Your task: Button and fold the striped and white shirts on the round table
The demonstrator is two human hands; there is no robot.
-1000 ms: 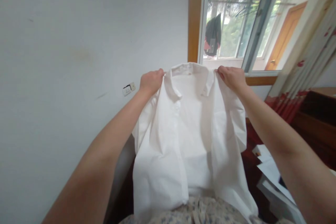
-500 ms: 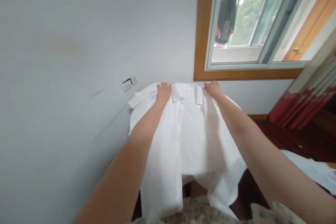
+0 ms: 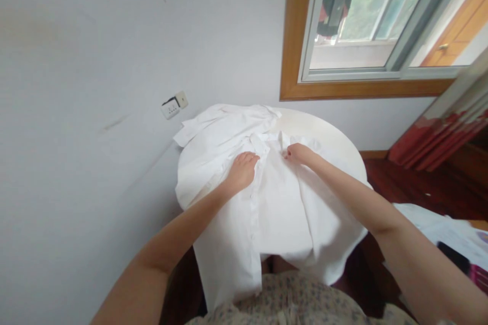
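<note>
Left hand (image 3: 243, 169) on white shirt (image 3: 280, 210) — grip unclear, right hand (image 3: 292, 153) pinching it, white pile (image 3: 423, 222) beyond right forearm — markings (image 3: 483, 236) unreadable

A hand can pass over the bare far-right part of the round table (image 3: 333, 137), beyond the right hand (image 3: 300, 154). The wall (image 3: 95, 198) blocks the left side.

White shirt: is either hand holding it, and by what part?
The right hand appears to pinch the white shirt by its front edge, near the collar. The left hand lies on the opposite front; whether it grips cannot be told.
</note>
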